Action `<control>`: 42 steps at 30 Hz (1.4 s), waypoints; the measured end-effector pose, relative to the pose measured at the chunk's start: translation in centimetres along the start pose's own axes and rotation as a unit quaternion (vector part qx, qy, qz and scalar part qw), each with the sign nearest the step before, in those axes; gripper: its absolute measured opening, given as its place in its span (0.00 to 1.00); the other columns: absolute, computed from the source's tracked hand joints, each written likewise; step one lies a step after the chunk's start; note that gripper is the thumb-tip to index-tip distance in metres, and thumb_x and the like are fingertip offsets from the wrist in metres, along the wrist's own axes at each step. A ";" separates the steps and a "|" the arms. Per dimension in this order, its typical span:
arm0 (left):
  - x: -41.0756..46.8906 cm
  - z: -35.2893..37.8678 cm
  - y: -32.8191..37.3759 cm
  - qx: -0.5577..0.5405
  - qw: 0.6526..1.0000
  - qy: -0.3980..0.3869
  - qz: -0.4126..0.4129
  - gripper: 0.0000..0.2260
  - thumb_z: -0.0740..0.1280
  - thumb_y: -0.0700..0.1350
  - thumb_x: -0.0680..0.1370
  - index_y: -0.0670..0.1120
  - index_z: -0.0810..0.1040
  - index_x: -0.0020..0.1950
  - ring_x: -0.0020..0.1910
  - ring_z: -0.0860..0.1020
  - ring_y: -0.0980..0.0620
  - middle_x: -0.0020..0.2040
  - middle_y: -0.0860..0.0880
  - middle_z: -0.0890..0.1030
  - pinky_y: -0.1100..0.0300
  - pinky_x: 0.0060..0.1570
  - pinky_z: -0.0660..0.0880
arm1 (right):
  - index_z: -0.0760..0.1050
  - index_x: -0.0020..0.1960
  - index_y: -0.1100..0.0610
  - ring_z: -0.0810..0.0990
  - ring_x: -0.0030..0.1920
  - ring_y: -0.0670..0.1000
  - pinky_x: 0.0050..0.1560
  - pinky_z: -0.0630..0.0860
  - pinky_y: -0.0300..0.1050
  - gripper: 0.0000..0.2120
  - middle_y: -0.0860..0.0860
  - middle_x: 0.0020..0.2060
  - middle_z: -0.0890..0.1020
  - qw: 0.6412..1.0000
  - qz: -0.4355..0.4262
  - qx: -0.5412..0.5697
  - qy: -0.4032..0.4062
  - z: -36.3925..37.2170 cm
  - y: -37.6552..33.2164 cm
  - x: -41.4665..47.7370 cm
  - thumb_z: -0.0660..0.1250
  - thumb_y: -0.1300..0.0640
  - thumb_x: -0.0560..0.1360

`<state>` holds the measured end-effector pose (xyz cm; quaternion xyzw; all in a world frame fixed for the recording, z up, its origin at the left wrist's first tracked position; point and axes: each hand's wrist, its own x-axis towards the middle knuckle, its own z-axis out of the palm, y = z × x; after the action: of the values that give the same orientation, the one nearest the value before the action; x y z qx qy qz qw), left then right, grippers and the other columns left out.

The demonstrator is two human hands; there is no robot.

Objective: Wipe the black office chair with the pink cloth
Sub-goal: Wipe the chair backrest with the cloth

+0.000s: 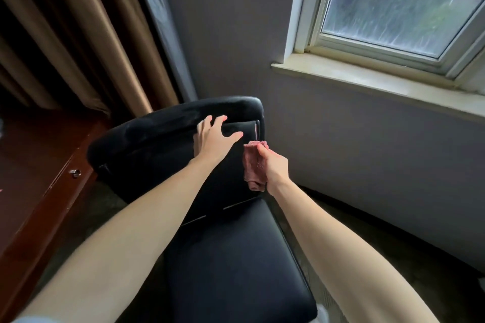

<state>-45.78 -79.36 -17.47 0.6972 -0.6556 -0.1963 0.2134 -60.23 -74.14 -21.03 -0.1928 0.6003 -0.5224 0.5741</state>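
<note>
The black office chair [231,257] stands in front of me, its seat near and its backrest farther off, below the window corner. My left hand [214,139] lies on the upper part of the backrest with fingers spread and straight. My right hand [273,165] grips the folded pink cloth [254,165] against the right side of the backrest; the cloth hangs down below my fingers.
A reddish-brown wooden desk [39,165] with a small metal knob runs along the left. Brown curtains [78,34] hang behind it. A grey wall and a white window sill [380,84] are on the right, close to the chair. Dark floor shows around the chair.
</note>
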 end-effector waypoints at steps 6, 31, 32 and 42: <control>5.6 2.1 4.9 0.120 0.993 -0.012 0.005 0.30 0.60 0.65 0.79 0.60 0.57 0.79 0.80 0.42 0.43 0.82 0.45 0.47 0.39 0.75 0.43 | 0.84 0.40 0.50 0.85 0.44 0.54 0.49 0.82 0.50 0.05 0.50 0.40 0.86 1.000 -0.012 -0.025 -0.015 -2.0 -3.5 6.8 0.72 0.51 0.74; 7.0 11.5 12.6 0.113 0.989 0.079 -0.047 0.17 0.61 0.62 0.80 0.66 0.73 0.68 0.80 0.47 0.51 0.77 0.54 0.63 0.35 0.73 0.41 | 0.84 0.51 0.44 0.77 0.34 0.49 0.33 0.72 0.41 0.20 0.49 0.36 0.81 0.979 -0.008 -0.052 -0.199 -8.8 -9.2 16.2 0.55 0.40 0.81; 6.7 11.8 12.8 0.109 0.990 0.079 -0.037 0.17 0.62 0.61 0.80 0.66 0.73 0.68 0.80 0.47 0.52 0.77 0.54 0.63 0.35 0.73 0.41 | 0.83 0.53 0.44 0.77 0.36 0.49 0.35 0.73 0.42 0.18 0.49 0.38 0.81 0.978 -0.016 -0.044 -0.203 -9.6 -8.6 16.0 0.55 0.41 0.82; 4.1 13.3 14.8 0.077 0.995 0.061 0.016 0.16 0.63 0.61 0.80 0.65 0.74 0.68 0.80 0.45 0.53 0.77 0.55 0.62 0.34 0.73 0.39 | 0.81 0.61 0.47 0.76 0.34 0.44 0.33 0.72 0.39 0.11 0.46 0.45 0.82 0.978 -0.078 0.024 -0.193 -13.8 -7.6 13.8 0.65 0.51 0.80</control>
<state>-65.17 -84.74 -20.25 0.7117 -0.6657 -0.0985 0.2018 -79.00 -82.91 -24.09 -0.3222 0.4493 -0.5325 0.6409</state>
